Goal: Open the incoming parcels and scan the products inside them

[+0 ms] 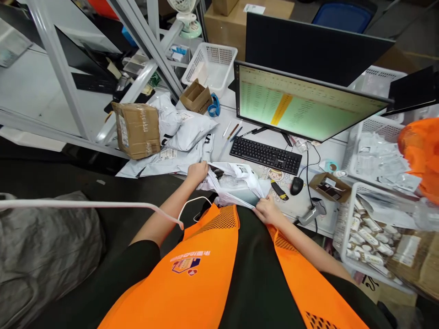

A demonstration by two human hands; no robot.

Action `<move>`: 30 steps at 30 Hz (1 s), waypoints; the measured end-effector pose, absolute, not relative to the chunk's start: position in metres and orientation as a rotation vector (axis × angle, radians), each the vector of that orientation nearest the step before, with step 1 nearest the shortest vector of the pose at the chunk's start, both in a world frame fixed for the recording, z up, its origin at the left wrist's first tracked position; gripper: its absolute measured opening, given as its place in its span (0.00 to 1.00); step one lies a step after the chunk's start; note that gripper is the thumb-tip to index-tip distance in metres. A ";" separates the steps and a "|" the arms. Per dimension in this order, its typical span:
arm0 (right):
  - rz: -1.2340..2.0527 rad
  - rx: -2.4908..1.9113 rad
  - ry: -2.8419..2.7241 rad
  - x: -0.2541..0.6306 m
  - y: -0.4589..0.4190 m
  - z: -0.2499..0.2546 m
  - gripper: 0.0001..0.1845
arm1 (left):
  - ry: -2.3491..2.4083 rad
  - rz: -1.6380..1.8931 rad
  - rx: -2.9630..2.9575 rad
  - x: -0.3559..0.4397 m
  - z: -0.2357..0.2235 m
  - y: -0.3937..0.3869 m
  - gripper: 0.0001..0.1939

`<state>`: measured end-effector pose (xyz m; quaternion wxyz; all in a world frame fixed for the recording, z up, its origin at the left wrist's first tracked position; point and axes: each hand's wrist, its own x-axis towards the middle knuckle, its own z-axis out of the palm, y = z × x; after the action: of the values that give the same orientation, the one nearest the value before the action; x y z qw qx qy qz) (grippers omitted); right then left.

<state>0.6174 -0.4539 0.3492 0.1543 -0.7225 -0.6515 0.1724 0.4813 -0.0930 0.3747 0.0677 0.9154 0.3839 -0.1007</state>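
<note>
A white plastic mailer bag is stretched between my two hands at the desk's front edge, its mouth pulled wide. My left hand is closed on the bag's left edge. On the opposite edge, my right hand grips the plastic with fingers wrapped round it. Something clear and shiny shows inside the bag; I cannot make out what it is. A black and yellow box cutter lies just right of the bag. Behind it are a black keyboard and a mouse.
White parcels and a cardboard box are piled on the left. A monitor stands behind the keyboard. To the right are a barcode scanner, a small open box and a white basket of small bottles.
</note>
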 end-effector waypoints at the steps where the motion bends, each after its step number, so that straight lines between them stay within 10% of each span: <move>1: 0.510 -2.115 -1.851 0.617 -0.455 0.349 0.26 | 1.135 -0.300 2.760 0.483 0.373 -0.096 0.21; 11: 0.641 -2.458 -1.696 0.599 -0.408 0.337 0.10 | 0.355 -0.212 2.685 0.515 0.339 -0.178 0.16; 19: 0.596 -2.286 -1.772 0.614 -0.378 0.350 0.16 | 0.339 -0.199 2.561 0.504 0.316 -0.180 0.17; 25: 0.717 -2.260 -1.762 0.633 -0.359 0.338 0.38 | 0.301 -0.163 2.447 0.472 0.314 -0.188 0.37; 30: 0.779 -2.210 -1.732 0.647 -0.374 0.344 0.34 | 0.399 -0.172 2.413 0.458 0.311 -0.191 0.48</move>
<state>0.6466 -0.3742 0.3438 0.1135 -0.7534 -0.5906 0.2657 0.4577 -0.1909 0.3106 0.3381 0.9263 0.1530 -0.0661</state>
